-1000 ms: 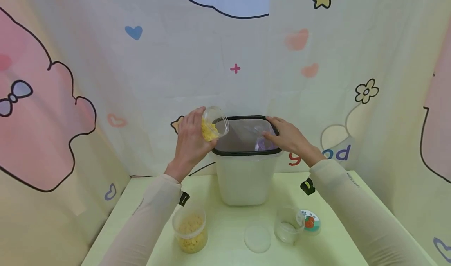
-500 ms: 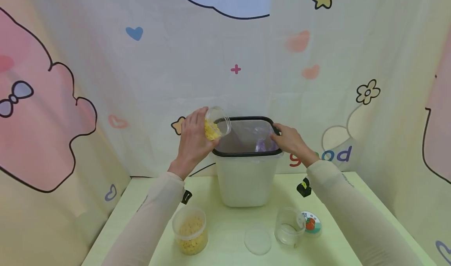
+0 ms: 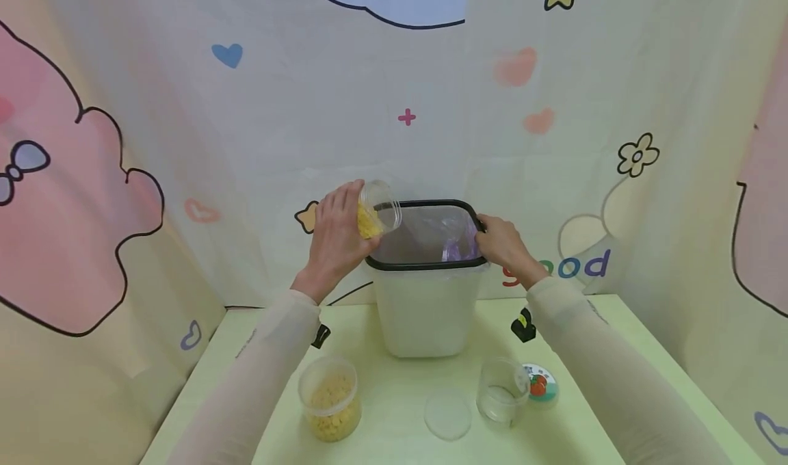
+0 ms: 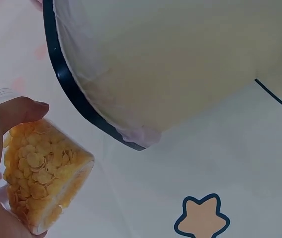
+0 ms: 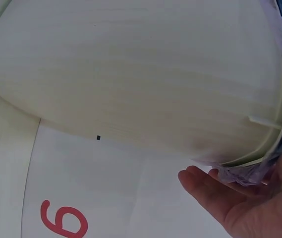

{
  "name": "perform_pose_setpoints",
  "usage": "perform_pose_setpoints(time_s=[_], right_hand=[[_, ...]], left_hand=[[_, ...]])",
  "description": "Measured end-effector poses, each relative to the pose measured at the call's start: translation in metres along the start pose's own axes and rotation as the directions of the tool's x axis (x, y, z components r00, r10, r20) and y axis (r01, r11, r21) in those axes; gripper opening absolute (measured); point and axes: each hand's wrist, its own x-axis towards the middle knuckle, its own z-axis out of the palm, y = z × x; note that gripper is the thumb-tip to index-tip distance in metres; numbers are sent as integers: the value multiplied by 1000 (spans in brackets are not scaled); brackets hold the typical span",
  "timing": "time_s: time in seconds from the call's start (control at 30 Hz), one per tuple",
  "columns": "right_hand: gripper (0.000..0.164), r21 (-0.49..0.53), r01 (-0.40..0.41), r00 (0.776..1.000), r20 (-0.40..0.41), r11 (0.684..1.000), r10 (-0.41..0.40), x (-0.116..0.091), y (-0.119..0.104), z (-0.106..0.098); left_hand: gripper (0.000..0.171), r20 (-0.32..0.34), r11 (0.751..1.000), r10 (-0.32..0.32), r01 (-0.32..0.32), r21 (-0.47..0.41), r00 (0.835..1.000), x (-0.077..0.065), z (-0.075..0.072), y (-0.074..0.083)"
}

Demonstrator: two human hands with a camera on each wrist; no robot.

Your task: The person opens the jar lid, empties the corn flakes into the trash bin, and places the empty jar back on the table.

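Note:
My left hand (image 3: pixel 337 236) grips a clear plastic jar (image 3: pixel 389 208) tilted on its side, mouth toward the bin, over the bin's left rim. Yellow flakes (image 4: pixel 39 161) fill the jar's lower part and show through its wall in the left wrist view. A white trash can (image 3: pixel 427 314) with a black rim ring stands upright at the back of the table. My right hand (image 3: pixel 501 243) holds its right rim, fingers on the outer side (image 5: pixel 215 196). A thin purple-tinted bag (image 3: pixel 452 249) lines the can and bunches inside near that hand.
In front stand an open clear tub (image 3: pixel 332 414) of yellow pieces and an open clear jar (image 3: pixel 501 393) to its right. A clear disc lid (image 3: pixel 447 415) and a lid with a tomato picture (image 3: pixel 539 385) lie on the table. A printed curtain (image 3: pixel 345 109) hangs close behind.
My right hand has drawn from spread fingers with the thumb over the bag to a closer hold on the right rim. The tilted jar has stayed nearly in place.

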Motion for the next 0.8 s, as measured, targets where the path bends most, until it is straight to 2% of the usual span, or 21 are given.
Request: perform_pose_setpoints(time_s=[0.37,0.57,0.8], right_hand=[[57,31,-24,1000,7,999,23,2,0,1],[58,45,-37,999,13,998,37,2,1,1],[58,53,-46,999,4,998,46,3,-1,2]], left_hand=[[94,48,997,44,-47,62,998,17,-1,4],[96,85,994,45,-53,96,995,21,0,8],[91,90,991,51,-61,115,995,24,6,6]])
